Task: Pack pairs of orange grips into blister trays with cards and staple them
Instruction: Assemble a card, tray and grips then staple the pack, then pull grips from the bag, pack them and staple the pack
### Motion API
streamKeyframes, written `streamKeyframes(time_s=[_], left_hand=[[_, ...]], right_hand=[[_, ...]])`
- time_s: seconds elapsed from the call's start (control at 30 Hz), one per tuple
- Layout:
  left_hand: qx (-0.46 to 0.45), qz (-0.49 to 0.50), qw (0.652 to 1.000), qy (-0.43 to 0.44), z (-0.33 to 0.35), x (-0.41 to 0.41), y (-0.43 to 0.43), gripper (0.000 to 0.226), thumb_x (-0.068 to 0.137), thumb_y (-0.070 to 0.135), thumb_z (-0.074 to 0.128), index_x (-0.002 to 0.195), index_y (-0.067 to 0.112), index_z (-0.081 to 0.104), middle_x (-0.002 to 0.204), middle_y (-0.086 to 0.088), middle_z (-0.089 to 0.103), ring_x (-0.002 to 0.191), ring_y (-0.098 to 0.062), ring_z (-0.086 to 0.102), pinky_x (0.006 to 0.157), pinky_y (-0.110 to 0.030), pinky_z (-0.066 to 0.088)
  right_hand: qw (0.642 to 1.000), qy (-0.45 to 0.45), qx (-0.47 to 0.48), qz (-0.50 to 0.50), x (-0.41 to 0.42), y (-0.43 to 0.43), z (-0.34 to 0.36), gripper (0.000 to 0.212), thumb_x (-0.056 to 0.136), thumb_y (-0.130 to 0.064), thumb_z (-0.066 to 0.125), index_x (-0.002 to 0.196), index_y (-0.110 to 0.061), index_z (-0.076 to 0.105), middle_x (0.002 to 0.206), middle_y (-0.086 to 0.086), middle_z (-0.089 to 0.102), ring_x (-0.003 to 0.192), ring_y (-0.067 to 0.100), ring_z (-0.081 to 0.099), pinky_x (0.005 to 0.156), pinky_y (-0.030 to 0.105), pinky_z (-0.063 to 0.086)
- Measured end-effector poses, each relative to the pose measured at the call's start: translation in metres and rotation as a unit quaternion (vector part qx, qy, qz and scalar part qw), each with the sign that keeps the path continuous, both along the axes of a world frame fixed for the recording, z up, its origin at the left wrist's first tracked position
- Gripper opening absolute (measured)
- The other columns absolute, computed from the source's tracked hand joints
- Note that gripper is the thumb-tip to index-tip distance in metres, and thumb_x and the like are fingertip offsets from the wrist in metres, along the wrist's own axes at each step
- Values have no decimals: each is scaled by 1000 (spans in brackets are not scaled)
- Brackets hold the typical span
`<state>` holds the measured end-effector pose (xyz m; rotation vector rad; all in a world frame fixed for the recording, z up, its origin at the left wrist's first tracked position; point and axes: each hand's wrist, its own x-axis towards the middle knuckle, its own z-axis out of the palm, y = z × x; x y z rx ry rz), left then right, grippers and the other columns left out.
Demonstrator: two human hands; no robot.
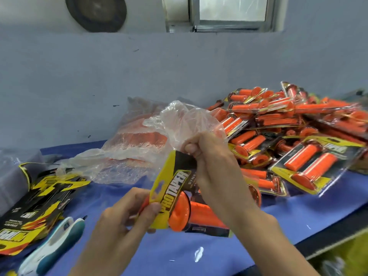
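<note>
step: we are judging this as squaring the card (173, 188) against the tray before stapling; no staple is showing yet
left hand (123, 218): we are seeing it pinching the card's lower end, thumb on top
right hand (211, 164): we are seeing it gripping the card's upper end, fingers curled round the edge
where: the pack is hanging in the air between both hands, above the blue table (179, 255), in front of the plastic bag (131, 152)
doing it well: we are advising lining up the card edges with the tray rim first, keeping both grips (179, 214) seated so nothing is sliding out, holding the pack flat with one hand while the other is reaching for the stapler (51, 244) lying at the left
staple spot: we are suggesting the card margin, away from the orange rubber
look: yellow-and-black card reading PROTAPER, tilted; orange grips lying under it, one round flange facing us
tray: clear plastic, so we are barely making it out
nearby: done packs (298, 136) piling up at right, spare cards (37, 202) stacked at left
</note>
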<state>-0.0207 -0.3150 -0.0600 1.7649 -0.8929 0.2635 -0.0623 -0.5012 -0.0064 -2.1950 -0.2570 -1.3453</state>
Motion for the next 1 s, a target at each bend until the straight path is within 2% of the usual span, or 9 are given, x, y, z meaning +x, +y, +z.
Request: streamKeyframes(time_s=[0.2,0.33,0.4,0.47,0.53,0.6,0.77,0.83,1.0], left_hand=[[-99,-26,992,70,41,11,-100,23,95,41,56,74,32,60,64,8,58,39,-20,57,42,-16,42],[-192,-81,961,183,103,55,-208,33,99,37,55,102,7,68,79,-5,74,59,-18,69,44,-24,49],[-219,-108,929,277,145,82,-261,48,100,37,54,114,-8,61,87,-16,73,66,-18,71,52,-25,56],[-224,-128,894,367,172,103,-300,52,98,41,56,117,-7,52,101,-23,66,83,-27,71,77,-36,61],[-169,-114,900,385,172,116,-318,38,98,41,56,101,3,53,101,-19,62,96,-32,69,84,-43,59],[-111,-89,922,360,154,119,-313,29,99,37,56,89,10,56,95,-12,65,92,-27,68,69,-36,58],[37,-88,953,289,95,127,-214,40,95,43,59,124,16,56,118,-8,65,108,-21,64,67,-27,58],[88,-27,960,265,86,129,-154,38,97,39,57,126,15,56,116,-8,66,106,-23,65,83,-39,59],[290,178,932,123,89,130,32,33,97,37,57,124,18,54,113,-2,66,100,-17,63,86,-32,51]], right_hand=[[985,14,-16,-171,-3,-53,60,39,100,-20,46,140,-22,46,130,-1,52,119,21,46,103,41,37],[976,-102,35,-188,-15,-89,80,44,92,-15,46,135,-22,48,125,-1,53,111,16,48,97,38,43],[972,-117,37,-202,-15,-107,78,43,90,-14,47,133,-22,49,125,-1,53,112,14,47,98,31,40],[972,-101,28,-211,-12,-120,71,43,90,-13,49,132,-23,48,126,-1,51,110,11,46,95,25,38],[976,-62,20,-206,-7,-125,60,43,90,-13,49,132,-24,47,128,-1,50,112,11,46,95,26,40],[979,-21,0,-203,0,-123,43,42,91,-12,51,131,-21,48,130,1,49,116,16,47,100,33,42],[980,96,-54,-164,24,-81,8,46,91,-14,54,135,-21,43,135,3,43,119,24,48,101,41,43],[981,127,-70,-127,35,-55,0,49,91,-14,52,138,-20,42,136,4,43,118,27,48,100,41,42],[974,203,-102,-16,70,41,-18,55,93,-13,44,146,-24,32,141,-1,38,121,22,42,102,32,35]])
